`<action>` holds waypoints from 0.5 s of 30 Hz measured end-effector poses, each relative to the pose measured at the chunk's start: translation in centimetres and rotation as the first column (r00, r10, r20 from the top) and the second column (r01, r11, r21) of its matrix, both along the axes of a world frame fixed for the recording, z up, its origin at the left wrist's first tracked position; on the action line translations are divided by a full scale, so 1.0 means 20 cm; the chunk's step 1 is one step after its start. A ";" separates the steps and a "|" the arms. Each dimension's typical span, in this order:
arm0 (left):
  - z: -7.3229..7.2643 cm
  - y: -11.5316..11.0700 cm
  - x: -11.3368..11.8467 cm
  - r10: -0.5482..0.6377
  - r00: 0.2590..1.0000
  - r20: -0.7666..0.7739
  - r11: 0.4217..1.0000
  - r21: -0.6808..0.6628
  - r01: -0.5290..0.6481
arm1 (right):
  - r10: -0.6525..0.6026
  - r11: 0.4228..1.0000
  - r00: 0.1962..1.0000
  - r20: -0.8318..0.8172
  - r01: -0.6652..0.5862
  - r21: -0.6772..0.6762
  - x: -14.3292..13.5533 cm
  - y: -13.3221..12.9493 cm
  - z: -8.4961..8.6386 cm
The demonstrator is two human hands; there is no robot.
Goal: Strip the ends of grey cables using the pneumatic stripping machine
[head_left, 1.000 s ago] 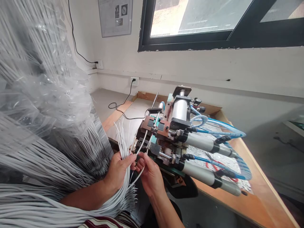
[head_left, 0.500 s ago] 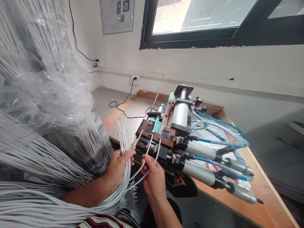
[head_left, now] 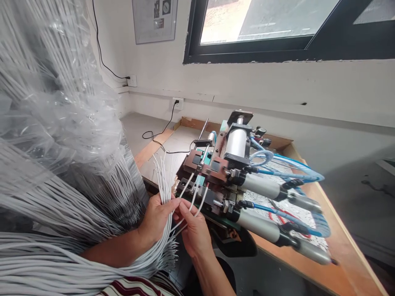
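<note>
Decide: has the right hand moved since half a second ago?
Yes: the right hand has shifted slightly left, nearer the left hand, judged against the lower socket.

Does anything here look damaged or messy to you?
The wall is ragged along the window frame, as if chipped, and bears a small dark spot. Whitish bits litter the bench beside the machine, perhaps scraps. Nothing about the held wires stands out.

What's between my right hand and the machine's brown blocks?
In the head view, three pale cable ends slant across the stretch between the right hand and the brown blocks; the dark lower blocks also lie there.
</note>
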State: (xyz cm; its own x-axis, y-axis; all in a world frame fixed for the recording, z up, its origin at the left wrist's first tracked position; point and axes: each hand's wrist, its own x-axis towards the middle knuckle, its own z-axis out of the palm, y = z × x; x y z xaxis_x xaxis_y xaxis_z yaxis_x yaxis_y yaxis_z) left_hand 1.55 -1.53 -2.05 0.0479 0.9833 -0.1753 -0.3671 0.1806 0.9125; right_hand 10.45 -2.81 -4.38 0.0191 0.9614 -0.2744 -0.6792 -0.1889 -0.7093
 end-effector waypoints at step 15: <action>0.04 0.06 -0.03 0.055 0.995 -0.081 0.999 0.001 -0.055 | -0.341 0.929 0.939 -0.034 0.331 -0.166 0.03 0.03 0.00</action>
